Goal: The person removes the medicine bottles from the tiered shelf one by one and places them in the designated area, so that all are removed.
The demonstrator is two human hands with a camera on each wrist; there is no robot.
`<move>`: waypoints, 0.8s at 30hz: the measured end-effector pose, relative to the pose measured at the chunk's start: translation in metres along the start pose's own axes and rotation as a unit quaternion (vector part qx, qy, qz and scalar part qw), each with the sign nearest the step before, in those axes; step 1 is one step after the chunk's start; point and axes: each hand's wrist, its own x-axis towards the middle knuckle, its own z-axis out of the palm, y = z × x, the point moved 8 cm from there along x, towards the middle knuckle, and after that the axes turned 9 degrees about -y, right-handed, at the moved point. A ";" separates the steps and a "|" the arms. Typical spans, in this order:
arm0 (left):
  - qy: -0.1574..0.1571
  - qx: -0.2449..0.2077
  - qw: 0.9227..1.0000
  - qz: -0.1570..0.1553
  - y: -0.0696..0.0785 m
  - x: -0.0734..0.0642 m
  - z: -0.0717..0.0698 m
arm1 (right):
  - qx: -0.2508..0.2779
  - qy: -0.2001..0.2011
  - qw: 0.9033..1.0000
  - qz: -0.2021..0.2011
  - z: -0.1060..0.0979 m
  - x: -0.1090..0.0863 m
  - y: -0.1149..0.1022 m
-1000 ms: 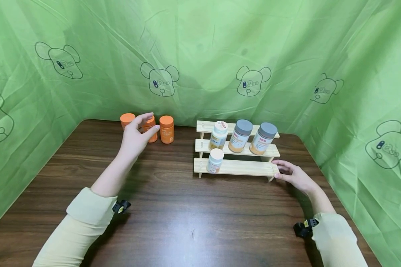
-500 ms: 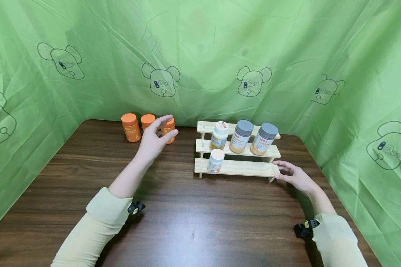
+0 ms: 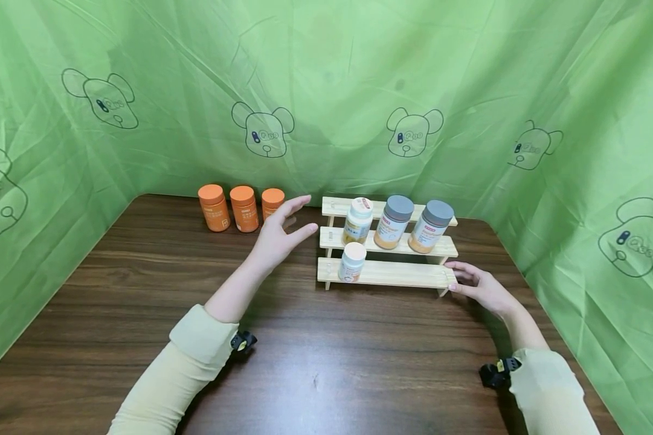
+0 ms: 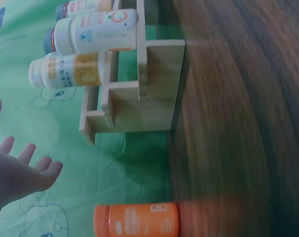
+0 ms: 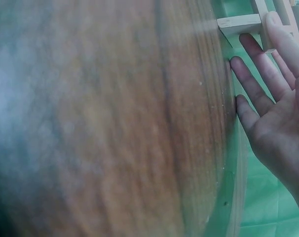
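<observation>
Left grip (image 3: 278, 238): thumb and fingers spread wide apart, holding nothing; I have it between the orange bottles (image 3: 244, 212) and the three-tier wooden rack (image 3: 404, 246).
Right grip (image 3: 482, 289): thumb and fingers apart, fingers fairly straight; I see it touching the rack's right end at the lowest shelf (image 3: 402, 273).
Rack position: right of centre on the worktop (image 3: 304, 338), near the green sheet (image 3: 331, 72) behind.
Rack axis: long axis runs left to right; tiers step upward away from the person, low side facing the person.
Lowest shelf load: one small white bottle (image 3: 351, 267), upright, near the left end.
Middle shelf (image 3: 444, 246) load: a white-and-gold bottle (image 3: 357, 225) at left, then two grey-lidded bottles (image 3: 391, 228), all upright.
Orange bottles: three in a row, left of the rack, long axes vertical; in my head view the left grip partly covers the rightmost.
</observation>
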 end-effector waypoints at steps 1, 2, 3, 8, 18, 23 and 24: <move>-0.004 -0.001 1.000 0.003 -0.001 0.001 0.003 | 0.000 0.000 1.000 0.000 0.000 0.000 0.000; -0.009 -0.002 1.000 0.005 -0.002 0.002 0.005 | 0.000 0.000 1.000 -0.001 0.000 0.000 0.000; -0.014 -0.001 1.000 0.007 -0.003 0.003 0.008 | 0.000 0.000 1.000 -0.001 0.000 0.000 0.000; -0.036 -0.005 0.999 0.017 -0.007 0.011 0.021 | -0.002 0.001 1.000 -0.004 0.000 0.000 0.000; -0.074 -0.026 0.997 0.018 -0.040 0.036 0.051 | 0.000 -0.002 1.000 0.001 0.000 -0.001 0.001; -0.080 -0.028 0.996 0.023 -0.045 0.045 0.058 | -0.003 -0.002 1.000 0.005 0.001 -0.001 0.000; -0.082 -0.028 0.996 0.024 -0.045 0.047 0.059 | -0.004 -0.002 1.000 0.006 0.000 0.000 0.001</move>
